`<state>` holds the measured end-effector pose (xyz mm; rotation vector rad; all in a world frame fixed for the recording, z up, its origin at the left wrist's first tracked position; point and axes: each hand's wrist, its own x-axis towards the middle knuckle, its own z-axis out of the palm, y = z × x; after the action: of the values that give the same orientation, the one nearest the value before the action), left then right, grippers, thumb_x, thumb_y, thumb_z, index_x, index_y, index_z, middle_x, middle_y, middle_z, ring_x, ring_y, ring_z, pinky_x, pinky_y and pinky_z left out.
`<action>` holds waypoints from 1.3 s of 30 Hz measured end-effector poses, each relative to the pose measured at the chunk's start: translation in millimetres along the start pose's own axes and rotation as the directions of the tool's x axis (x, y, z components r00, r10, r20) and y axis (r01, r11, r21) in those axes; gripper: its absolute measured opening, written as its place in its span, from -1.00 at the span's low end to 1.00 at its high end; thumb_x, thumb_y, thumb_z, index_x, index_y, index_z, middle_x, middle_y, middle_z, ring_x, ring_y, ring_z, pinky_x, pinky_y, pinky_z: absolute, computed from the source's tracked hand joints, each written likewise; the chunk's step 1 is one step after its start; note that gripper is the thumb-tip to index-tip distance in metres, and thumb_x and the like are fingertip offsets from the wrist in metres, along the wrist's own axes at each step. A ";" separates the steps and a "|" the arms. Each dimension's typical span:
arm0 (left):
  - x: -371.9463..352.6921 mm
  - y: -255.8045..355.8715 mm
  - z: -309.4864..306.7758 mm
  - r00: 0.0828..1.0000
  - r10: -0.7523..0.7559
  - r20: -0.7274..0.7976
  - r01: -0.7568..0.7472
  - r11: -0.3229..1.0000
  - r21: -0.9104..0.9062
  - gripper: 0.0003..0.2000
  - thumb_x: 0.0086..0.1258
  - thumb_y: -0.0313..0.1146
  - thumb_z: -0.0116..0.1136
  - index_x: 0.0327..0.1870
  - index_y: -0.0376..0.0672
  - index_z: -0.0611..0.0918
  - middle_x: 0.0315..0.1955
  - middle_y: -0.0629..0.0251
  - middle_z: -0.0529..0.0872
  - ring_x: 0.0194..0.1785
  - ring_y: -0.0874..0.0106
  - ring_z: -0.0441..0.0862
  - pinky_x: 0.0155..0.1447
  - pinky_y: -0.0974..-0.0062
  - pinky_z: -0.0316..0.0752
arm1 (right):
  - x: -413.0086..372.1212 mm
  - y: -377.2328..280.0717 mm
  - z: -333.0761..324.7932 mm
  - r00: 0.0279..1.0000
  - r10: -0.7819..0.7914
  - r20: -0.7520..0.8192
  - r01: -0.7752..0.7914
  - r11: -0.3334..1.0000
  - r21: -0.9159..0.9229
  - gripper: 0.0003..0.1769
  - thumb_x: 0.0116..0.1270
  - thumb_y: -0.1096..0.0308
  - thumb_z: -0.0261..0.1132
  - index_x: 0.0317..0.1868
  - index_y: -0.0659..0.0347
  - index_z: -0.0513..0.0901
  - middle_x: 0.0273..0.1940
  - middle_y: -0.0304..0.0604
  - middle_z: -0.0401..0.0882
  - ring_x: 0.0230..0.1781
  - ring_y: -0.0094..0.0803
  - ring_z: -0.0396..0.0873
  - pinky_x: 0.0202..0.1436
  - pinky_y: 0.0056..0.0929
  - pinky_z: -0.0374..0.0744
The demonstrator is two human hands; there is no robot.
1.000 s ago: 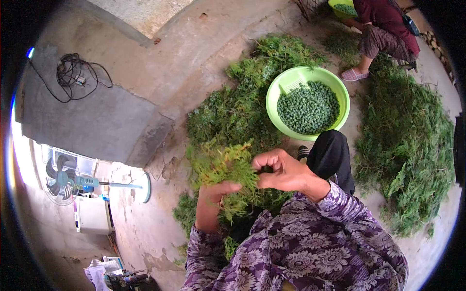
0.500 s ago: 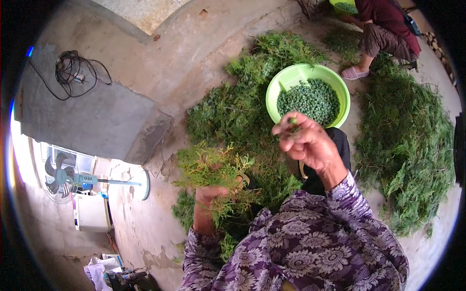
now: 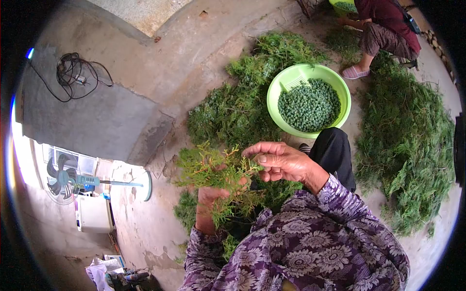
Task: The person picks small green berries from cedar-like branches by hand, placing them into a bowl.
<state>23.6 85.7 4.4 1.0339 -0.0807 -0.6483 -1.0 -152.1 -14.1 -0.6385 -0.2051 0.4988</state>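
Note:
My left hand (image 3: pixel 212 195) is wrapped round a leafy green sprig (image 3: pixel 206 167) with some yellowish tips, whose foliage hides part of the fingers. At the sprig's right side, my right hand (image 3: pixel 284 162) has its thumb and forefinger pinched at the leaf tips; what lies between them is too small to make out. Beyond my right hand stands a light green basin (image 3: pixel 345 104) holding many small round green berries (image 3: pixel 309 104). A heap of green branches (image 3: pixel 228 111) lies on the floor left of the basin.
Another pile of branches (image 3: pixel 407 150) spreads at the right. A person (image 3: pixel 383 34) in dark red sits at the top right beside a second green basin (image 3: pixel 335 2). A fan (image 3: pixel 63 177), a coiled black cable (image 3: pixel 73 72) and a white box (image 3: pixel 93 213) are at the left.
My right hand has moved down and left from the basin's near edge to the sprig. My left hand still holds the sprig in nearly the same place.

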 end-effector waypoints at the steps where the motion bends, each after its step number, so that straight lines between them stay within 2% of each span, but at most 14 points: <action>1: 1.7 1.7 7.8 1.000 0.021 0.023 -0.021 1.000 0.012 -0.25 -0.25 -0.50 0.32 0.12 -0.31 0.28 -0.05 -0.10 0.49 -0.08 0.09 0.56 0.00 0.20 0.51 | 0.7 1.1 -1.0 1.000 0.008 0.022 -0.009 0.999 0.050 -0.62 0.25 0.34 0.20 0.05 0.25 0.40 -0.45 -0.29 0.46 -0.55 -0.64 0.43 -0.61 -0.74 0.26; 8: -7.6 7.0 16.6 0.989 -0.024 -0.146 0.035 0.997 0.069 -0.25 -0.26 -0.50 0.32 0.10 -0.26 0.27 -0.19 -0.08 0.58 -0.18 0.11 0.61 -0.14 0.26 0.56 | -1.9 -0.6 -0.4 0.987 -0.008 0.160 -0.003 0.997 0.074 -0.80 0.23 0.43 0.20 -0.14 0.26 0.49 -0.51 -0.36 0.44 -0.56 -0.66 0.45 -0.58 -0.75 0.34; 10: -10.9 8.3 19.8 0.982 -0.041 -0.183 0.059 0.994 0.095 -0.26 -0.24 -0.49 0.31 0.11 -0.27 0.26 -0.19 -0.07 0.58 -0.16 0.12 0.60 -0.12 0.26 0.55 | -5.9 -9.6 9.5 0.996 -0.024 -0.081 -0.013 0.907 -0.421 -0.89 0.22 0.47 0.19 -0.24 0.27 0.51 -0.54 -0.35 0.47 -0.59 -0.65 0.45 -0.56 -0.72 0.38; 13: -16.0 9.7 31.5 0.978 -0.103 -0.181 0.134 0.977 0.166 -0.41 -0.10 -0.39 0.19 0.06 -0.35 0.34 -0.15 -0.01 0.56 -0.06 0.17 0.54 0.00 0.29 0.46 | -1.6 2.4 4.7 0.956 -0.293 -0.015 0.237 0.799 -0.552 -0.91 0.22 0.46 0.20 -0.29 0.29 0.51 -0.58 -0.35 0.46 -0.63 -0.63 0.44 -0.58 -0.67 0.40; 17: -6.7 11.9 15.7 0.970 -0.181 -0.162 0.229 0.905 0.358 -0.64 0.02 -0.45 0.18 -0.10 -0.35 0.55 -0.21 0.12 0.62 -0.09 0.33 0.56 0.01 0.43 0.45 | -3.9 -1.4 8.7 0.955 -0.290 -0.067 0.200 0.792 -0.576 -0.87 0.21 0.44 0.22 -0.28 0.33 0.49 -0.60 -0.33 0.44 -0.63 -0.66 0.43 -0.59 -0.63 0.41; 20: -6.0 12.2 30.3 0.999 -0.013 -0.044 0.035 0.828 0.559 -0.76 0.11 -0.41 0.14 -0.23 -0.35 0.63 -0.25 0.15 0.64 -0.12 0.39 0.56 0.03 0.47 0.41 | -2.5 0.3 11.4 0.896 -0.425 -0.127 0.169 0.592 -0.788 -0.87 0.16 0.48 0.23 -0.31 0.34 0.47 -0.60 -0.18 0.47 -0.64 -0.49 0.49 -0.58 -0.52 0.44; 22: -5.9 29.3 31.6 0.970 -0.206 -0.127 0.239 0.739 0.630 -0.62 0.24 -0.23 0.09 0.00 -0.30 0.53 -0.05 0.05 0.54 0.02 0.37 0.48 0.09 0.39 0.37 | 7.7 5.0 -4.8 0.600 -0.792 0.111 0.095 -0.067 -0.993 -0.89 0.12 0.49 0.22 -0.37 0.33 0.47 -0.58 0.03 0.49 -0.62 -0.22 0.53 -0.56 -0.38 0.46; 25: 29.1 18.8 -35.4 0.914 0.006 0.405 -0.182 0.899 0.398 -0.60 0.30 -0.13 -0.04 0.06 -0.20 0.47 -0.07 0.06 0.50 -0.01 0.33 0.46 0.05 0.33 0.37 | 0.1 -19.9 -41.8 0.485 -0.840 -0.244 -0.042 0.257 -0.966 -0.87 0.16 0.40 0.18 -0.41 0.31 0.49 -0.56 0.04 0.50 -0.59 -0.18 0.54 -0.49 -0.37 0.48; 28: 36.9 16.2 -50.9 0.593 0.318 0.740 -0.452 0.892 -0.021 -0.57 0.37 -0.04 -0.16 0.13 -0.11 0.40 -0.08 0.07 0.46 -0.05 0.29 0.43 0.02 0.27 0.36 | -15.5 -50.7 -23.1 0.448 -0.837 -0.314 0.132 0.410 -0.903 -0.86 0.20 0.41 0.18 -0.32 0.34 0.49 -0.55 -0.12 0.51 -0.64 -0.47 0.45 -0.52 -0.47 0.46; 29: 13.9 23.7 -22.7 0.867 0.405 0.292 -0.496 0.765 0.410 -0.72 0.38 -0.11 -0.17 -0.21 -0.13 0.48 -0.48 0.29 0.45 -0.33 0.39 0.40 -0.11 0.29 0.33 | -12.6 -55.6 -25.6 0.378 -0.887 -0.267 0.169 0.350 -0.921 -0.85 0.20 0.41 0.18 -0.28 0.33 0.49 -0.52 -0.12 0.52 -0.62 -0.44 0.46 -0.49 -0.48 0.46; 30: 17.8 25.0 -23.2 0.860 0.423 0.284 -0.508 0.759 0.408 -0.72 0.38 -0.11 -0.17 -0.21 -0.13 0.48 -0.48 0.29 0.45 -0.33 0.39 0.40 -0.11 0.29 0.33 | -9.2 -63.3 -30.9 0.301 -0.929 -0.216 0.205 0.284 -0.937 -0.83 0.19 0.42 0.18 -0.24 0.33 0.49 -0.49 -0.11 0.54 -0.60 -0.41 0.48 -0.47 -0.49 0.47; 33: 39.0 34.6 -25.7 0.936 0.312 -0.165 -0.334 0.934 -0.128 -0.90 0.40 -0.30 -0.16 -0.30 -0.07 0.38 -0.68 0.40 0.30 -0.53 0.44 0.24 -0.19 0.35 0.25 | 1.9 -97.8 -76.9 0.179 -0.950 0.256 -0.320 -0.303 -0.898 -0.69 0.14 0.41 0.22 -0.08 0.29 0.51 -0.19 0.06 0.55 -0.33 -0.20 0.58 -0.29 -0.35 0.53; 37: 52.2 35.7 -29.9 0.874 0.335 -0.353 -0.428 0.874 -0.230 -0.87 0.37 -0.23 -0.08 -0.30 -0.06 0.44 -0.70 0.39 0.29 -0.57 0.44 0.23 -0.23 0.37 0.24 | 10.6 -105.0 -133.9 0.211 -0.969 0.124 -0.645 -0.234 -0.727 -0.61 0.12 0.30 0.24 -0.05 0.32 0.51 -0.07 0.13 0.50 -0.21 -0.13 0.57 -0.20 -0.31 0.55; 39: 57.6 33.8 -35.4 0.871 0.289 -0.398 -0.404 0.882 -0.243 -0.86 0.36 -0.21 -0.05 -0.32 -0.04 0.44 -0.69 0.39 0.30 -0.57 0.44 0.23 -0.23 0.37 0.24 | -2.7 -97.6 -131.3 0.433 -0.874 -0.221 -0.569 -0.074 -0.819 -0.53 0.10 0.22 0.26 -0.03 0.36 0.50 -0.09 0.14 0.51 -0.17 -0.12 0.57 -0.14 -0.34 0.55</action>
<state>98.6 93.9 0.0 0.7768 0.1453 -0.1257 77.5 -288.9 -57.6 -2.4032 0.5125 -0.7229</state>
